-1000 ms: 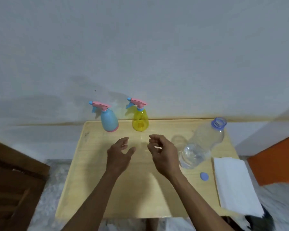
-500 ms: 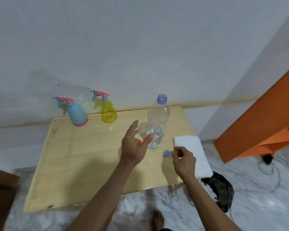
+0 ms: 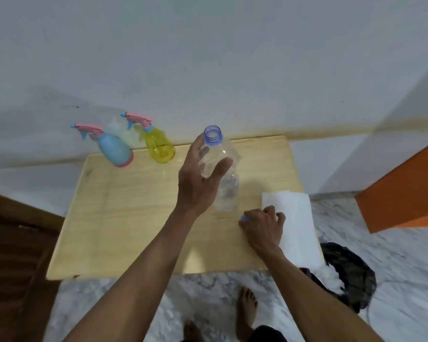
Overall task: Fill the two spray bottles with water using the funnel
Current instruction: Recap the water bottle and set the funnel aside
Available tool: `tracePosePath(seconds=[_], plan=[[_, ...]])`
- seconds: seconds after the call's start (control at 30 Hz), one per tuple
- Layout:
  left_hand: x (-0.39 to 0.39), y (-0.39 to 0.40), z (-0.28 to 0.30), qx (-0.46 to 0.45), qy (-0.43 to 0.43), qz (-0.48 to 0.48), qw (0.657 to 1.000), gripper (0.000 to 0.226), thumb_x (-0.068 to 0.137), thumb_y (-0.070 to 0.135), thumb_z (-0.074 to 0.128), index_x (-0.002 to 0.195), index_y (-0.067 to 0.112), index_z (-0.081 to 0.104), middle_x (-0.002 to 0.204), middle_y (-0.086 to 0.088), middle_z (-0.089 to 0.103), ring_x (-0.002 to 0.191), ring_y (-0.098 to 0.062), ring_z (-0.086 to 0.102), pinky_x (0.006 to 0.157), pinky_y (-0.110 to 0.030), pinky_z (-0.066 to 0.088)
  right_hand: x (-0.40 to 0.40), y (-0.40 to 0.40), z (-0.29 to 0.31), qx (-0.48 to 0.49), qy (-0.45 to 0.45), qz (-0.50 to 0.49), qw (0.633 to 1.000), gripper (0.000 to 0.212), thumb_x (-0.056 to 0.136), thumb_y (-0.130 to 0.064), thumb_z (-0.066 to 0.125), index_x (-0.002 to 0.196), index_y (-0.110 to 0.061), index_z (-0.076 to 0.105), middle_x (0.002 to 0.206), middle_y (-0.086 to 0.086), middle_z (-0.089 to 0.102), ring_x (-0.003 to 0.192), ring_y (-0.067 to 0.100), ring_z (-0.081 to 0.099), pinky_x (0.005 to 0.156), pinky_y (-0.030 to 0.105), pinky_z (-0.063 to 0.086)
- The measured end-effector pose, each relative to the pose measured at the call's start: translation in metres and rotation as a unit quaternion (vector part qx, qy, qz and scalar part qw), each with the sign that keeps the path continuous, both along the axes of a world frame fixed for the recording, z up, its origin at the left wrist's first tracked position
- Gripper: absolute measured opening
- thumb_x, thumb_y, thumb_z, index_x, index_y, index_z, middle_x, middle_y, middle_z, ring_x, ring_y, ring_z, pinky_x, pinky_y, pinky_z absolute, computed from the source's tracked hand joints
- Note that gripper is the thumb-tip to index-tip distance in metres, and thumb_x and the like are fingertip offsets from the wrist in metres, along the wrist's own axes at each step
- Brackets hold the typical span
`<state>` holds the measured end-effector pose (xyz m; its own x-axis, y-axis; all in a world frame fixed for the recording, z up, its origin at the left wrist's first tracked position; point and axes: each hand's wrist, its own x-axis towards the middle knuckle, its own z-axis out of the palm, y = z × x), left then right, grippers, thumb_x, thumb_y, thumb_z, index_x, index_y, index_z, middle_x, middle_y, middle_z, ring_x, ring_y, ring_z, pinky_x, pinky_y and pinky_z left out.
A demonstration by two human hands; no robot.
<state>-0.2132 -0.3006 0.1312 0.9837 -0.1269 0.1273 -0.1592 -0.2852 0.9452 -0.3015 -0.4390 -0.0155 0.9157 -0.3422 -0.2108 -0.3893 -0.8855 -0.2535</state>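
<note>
My left hand spreads open against the uncapped water bottle to steady it, while my right hand pinches its cap off the tabletop.

The left hand has reached the water bottle; the right hand now covers the cap.

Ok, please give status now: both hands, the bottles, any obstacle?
Left hand open around water bottle, uncapped. Right hand pinching blue cap on table. Both spray bottles capped, untouched. No funnel seen.
</note>
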Motion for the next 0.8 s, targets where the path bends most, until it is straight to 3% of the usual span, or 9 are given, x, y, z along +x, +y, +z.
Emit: tracePosePath(seconds=[0.13,0.27,0.37,0.47,0.53,0.63,0.73,0.8], plan=[[0.0,-0.001,0.001,0.0,0.01,0.001,1.0,0.074,0.082,0.051,0.072,0.145,0.025,0.044,0.14,0.011,0.057,0.13,0.001,0.051,0.106,-0.035,0.048,0.002,-0.002,-0.002,-0.01,0.004,0.039,0.999,0.022,0.098,-0.033,0.05,0.094,-0.027,0.071,0.106,-0.006,0.072,0.116,0.022,0.046,0.098,0.043,0.023],[-0.002,-0.001,-0.002,-0.014,0.01,0.003,1.0,0.073,0.079,0.053,0.071,0.142,0.025,0.046,0.135,0.012,0.06,0.128,0.001,0.052,0.104,-0.03,0.048,0.015,-0.008,0.03,0.09,-0.087,-0.032,0.992,0.029,0.099,-0.033,0.057,0.124,-0.024,0.068,0.126,-0.003,0.069,0.126,0.024,0.048,0.102,0.044,0.029],[-0.003,-0.004,-0.003,-0.018,0.006,0.006,1.0,0.071,0.08,0.048,0.072,0.142,0.026,0.045,0.135,0.016,0.058,0.127,0.004,0.051,0.103,-0.024,0.047,0.038,-0.022,0.096,0.26,-0.253,-0.09,0.928,0.034,0.096,-0.022,0.066,0.129,-0.013,0.066,0.125,0.004,0.068,0.119,0.025,0.058,0.097,0.034,0.043],[-0.004,-0.005,-0.005,-0.038,0.007,0.011,0.999,0.065,0.082,0.037,0.075,0.14,0.028,0.047,0.134,0.02,0.058,0.127,0.003,0.051,0.101,-0.026,0.044,0.058,-0.034,0.183,0.35,-0.339,-0.024,0.873,0.031,0.096,-0.019,0.068,0.127,-0.015,0.067,0.115,-0.007,0.065,0.101,0.004,0.062,0.082,0.012,0.05],[-0.005,-0.005,-0.006,-0.046,0.004,0.008,0.999,0.065,0.084,0.035,0.077,0.141,0.029,0.046,0.136,0.019,0.057,0.128,0.002,0.051,0.103,-0.028,0.043,0.068,-0.035,0.231,0.33,-0.341,0.088,0.876,0.029,0.096,-0.019,0.068,0.125,-0.016,0.068,0.115,-0.008,0.065,0.097,-0.003,0.062,0.078,0.005,0.048],[-0.005,-0.005,-0.006,-0.048,0.005,0.0,0.999,0.065,0.085,0.037,0.077,0.141,0.034,0.044,0.139,0.021,0.055,0.13,0.001,0.049,0.108,-0.034,0.042,0.081,-0.03,0.272,0.241,-0.256,0.249,0.902,0.031,0.097,-0.016,0.064,0.128,-0.015,0.067,0.122,-0.005,0.067,0.103,0.001,0.061,0.087,0.012,0.05],[-0.004,-0.004,-0.005,-0.04,0.01,-0.006,0.999,0.065,0.085,0.04,0.075,0.142,0.037,0.043,0.14,0.023,0.053,0.131,0.004,0.047,0.111,-0.037,0.042,0.091,-0.02,0.285,0.137,-0.161,0.329,0.92,0.033,0.099,-0.015,0.06,0.132,-0.016,0.065,0.13,0.0,0.066,0.113,0.014,0.061,0.099,0.03,0.05],[-0.003,-0.003,-0.005,-0.035,0.013,-0.005,0.999,0.068,0.085,0.043,0.075,0.143,0.036,0.041,0.142,0.018,0.052,0.132,0.004,0.046,0.112,-0.038,0.041,0.093,-0.014,0.286,0.107,-0.132,0.341,0.924,0.033,0.101,-0.015,0.059,0.134,-0.017,0.064,0.134,0.0,0.064,0.116,0.017,0.061,0.099,0.028,0.048]])
